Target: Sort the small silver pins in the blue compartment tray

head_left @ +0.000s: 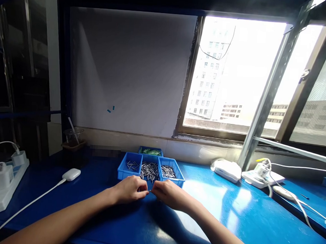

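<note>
My left hand (131, 189) and my right hand (167, 193) meet fingertip to fingertip just in front of the blue bins. Both are closed in a pinch. A tiny metal piece (150, 190) shows in the narrow gap between them; its exact kind is too small to tell. Behind my left hand stands the left blue bin (120, 174), with a few thin metal pins (132, 165) in it. A heap of dark, slender metal parts (149, 170) lies in the middle. The right blue bin (178, 182), behind my right hand, holds more slim metal parts (168, 171).
A rear blue bin (161, 154) contains green items. On the blue table (201, 212), a white case (71, 174) with a cable lies left. A cup with a straw (73, 135), a white packet (226, 170) and power strips (278, 177) stand around the edges.
</note>
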{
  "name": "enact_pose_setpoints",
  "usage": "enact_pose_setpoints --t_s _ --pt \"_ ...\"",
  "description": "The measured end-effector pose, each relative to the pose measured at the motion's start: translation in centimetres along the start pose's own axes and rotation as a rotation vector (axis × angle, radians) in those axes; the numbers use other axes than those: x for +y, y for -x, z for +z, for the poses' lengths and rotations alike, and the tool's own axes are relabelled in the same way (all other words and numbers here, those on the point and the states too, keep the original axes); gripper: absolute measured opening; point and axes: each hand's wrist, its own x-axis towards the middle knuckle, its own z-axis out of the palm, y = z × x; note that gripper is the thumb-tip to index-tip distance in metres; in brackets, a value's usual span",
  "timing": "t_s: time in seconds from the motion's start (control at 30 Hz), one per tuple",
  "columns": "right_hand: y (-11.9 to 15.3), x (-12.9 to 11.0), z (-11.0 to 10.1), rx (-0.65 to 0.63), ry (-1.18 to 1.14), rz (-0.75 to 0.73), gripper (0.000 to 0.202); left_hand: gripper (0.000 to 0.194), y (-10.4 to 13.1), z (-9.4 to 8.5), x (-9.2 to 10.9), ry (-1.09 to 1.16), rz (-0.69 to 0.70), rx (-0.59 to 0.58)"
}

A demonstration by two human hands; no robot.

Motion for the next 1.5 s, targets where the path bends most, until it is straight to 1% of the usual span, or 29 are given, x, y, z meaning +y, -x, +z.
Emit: enact_pose_setpoints --t_s 0.1,0.23,0.33,0.63,0.83,0.93,1.07,1.2,1.37,1.5 --pt "0.05 -0.03 -0.12 0.03 -0.021 0.024 0.016 0.02 0.0 0.11 0.15 0.007 -0.033 -0.01" --pt "0.05 0.03 0.15 -0.041 -0.152 0.016 0.022 0.023 0.17 0.44 0.61 -0.058 -0.027 -0.022" --pt "0.01 0.03 0.24 -0.041 -0.181 0.013 0.023 0.023 0.3 0.36 0.69 -0.1 -0.01 -0.035" --pt "0.02 -0.24 -0.06 -0.048 -0.121 0.008 0.02 0.028 0.3 0.44 0.28 -0.171 0.008 -0.026" --pt "0.22 -0.19 -0.28 -0.06 -0.049 0.01 0.012 0.022 0.34 0.37 0.31 -0.19 0.009 -0.019" --pt "0.24 -0.24 -0.35 -0.041 -0.051 -0.007 0.014 0.022 0.35 0.31 0.31 -0.21 0.034 0.007" --pt "0.22 -0.49 -0.38 -0.01 -0.061 -0.015 0.018 0.022 0.37 0.3 0.34 -0.219 0.031 0.017" --pt "0.26 -0.52 -0.26 -0.041 -0.069 -0.017 0.015 0.018 0.32 0.29 0.42 -0.226 0.029 0.021" --pt "0.26 -0.11 0.04 -0.069 -0.08 0.008 0.009 0.012 0.24 0.36 0.79 -0.128 0.104 0.031" --pt "0.18 -0.01 0.21 -0.09 -0.009 0.005 0.009 0.014 0.38 0.45 0.81 -0.171 0.19 0.061"
